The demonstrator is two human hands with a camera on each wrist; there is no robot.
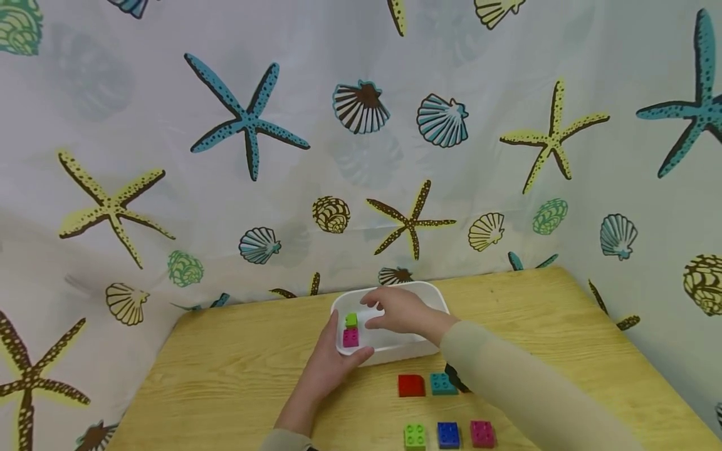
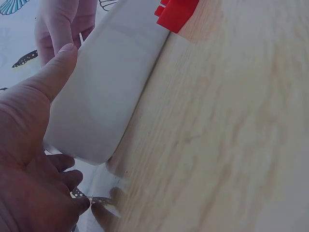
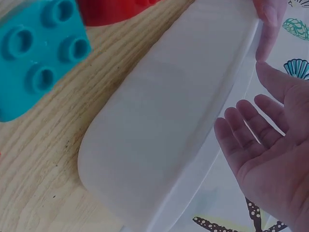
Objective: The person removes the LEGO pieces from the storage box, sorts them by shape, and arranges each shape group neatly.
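My left hand point(image 1: 331, 358) holds the near left corner of a white plastic bin point(image 1: 389, 357). Its thumb lies along the near rim, while the fingers go round the left end. Over the inside of the bin hovers my right hand point(image 1: 403, 310), fingers spread and nothing between them; the right wrist view shows its bare palm. At the bin's left end, a lime green toy building block point(image 1: 351, 320) and a magenta block point(image 1: 351, 338) lie close together.
Several blocks lie on the wooden table point(image 1: 237, 363) before the bin: red point(image 1: 411, 386), teal point(image 1: 443, 384), lime green point(image 1: 414, 436), blue point(image 1: 448, 435) and magenta point(image 1: 482, 433). My right sleeve passes beside the teal one. A patterned curtain point(image 1: 316, 156) hangs behind the table.
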